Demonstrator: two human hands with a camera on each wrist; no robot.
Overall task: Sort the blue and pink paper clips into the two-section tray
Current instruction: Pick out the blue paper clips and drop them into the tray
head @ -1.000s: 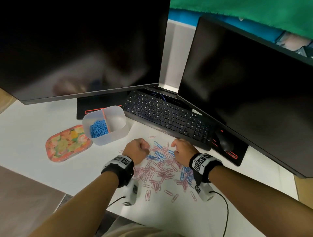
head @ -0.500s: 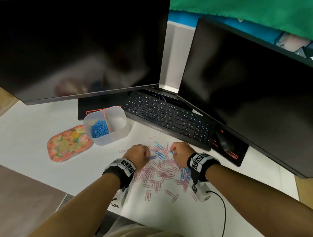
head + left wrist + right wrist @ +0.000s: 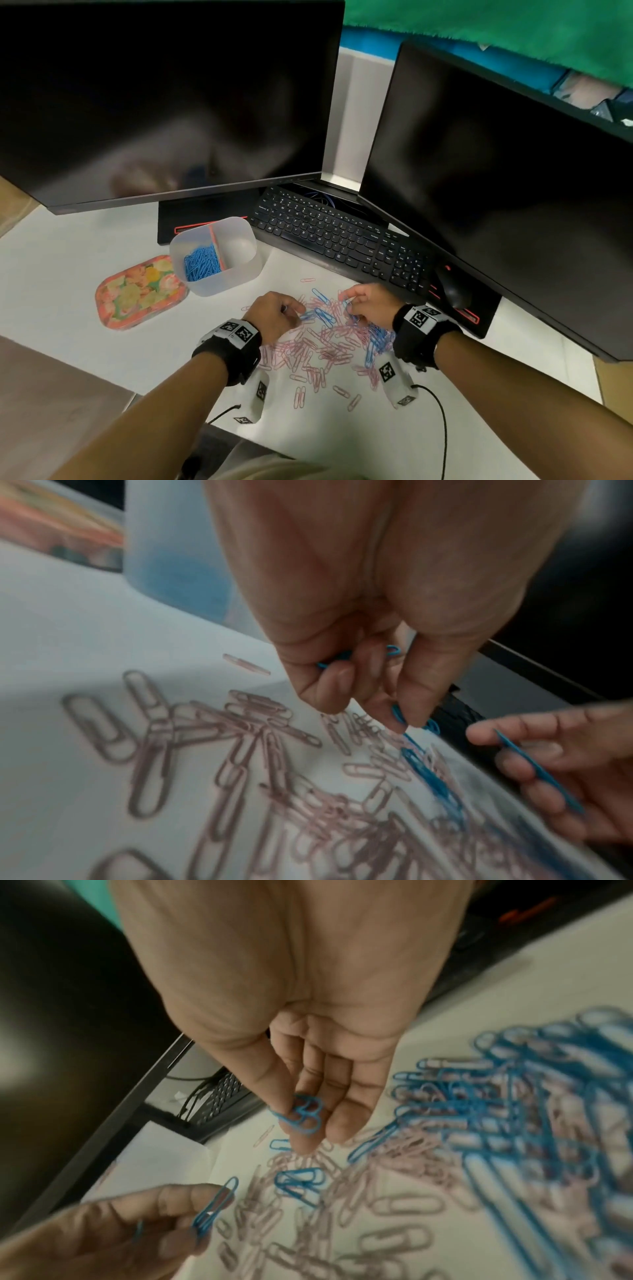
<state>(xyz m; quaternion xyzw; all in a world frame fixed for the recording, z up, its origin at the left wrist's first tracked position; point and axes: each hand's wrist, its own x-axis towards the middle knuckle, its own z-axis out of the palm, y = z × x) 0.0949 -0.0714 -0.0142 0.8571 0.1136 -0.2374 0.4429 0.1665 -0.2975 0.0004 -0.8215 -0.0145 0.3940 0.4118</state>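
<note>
A loose pile of pink and blue paper clips (image 3: 322, 346) lies on the white table between my hands. My left hand (image 3: 294, 313) is at the pile's far left edge; its thumb and fingertips pinch blue clips (image 3: 399, 715), and more blue ones sit in its curled fingers. My right hand (image 3: 349, 301) hovers at the far right edge, and its thumb and fingers pinch a few blue clips (image 3: 303, 1115). The clear two-section tray (image 3: 226, 282) stands to the far left. Its left section holds blue clips (image 3: 202, 265); I see no clips in the right section.
A flowered tin lid (image 3: 140, 291) lies left of the tray. A black keyboard (image 3: 342, 236) and mouse (image 3: 452, 287) sit just beyond the pile, under two dark monitors (image 3: 164, 102). A wrist-camera cable (image 3: 442, 428) trails toward the table's near edge.
My left hand has edged right into the pile toward the blue clips. My right hand has lifted slightly, with blue clips pinched in its fingers.
</note>
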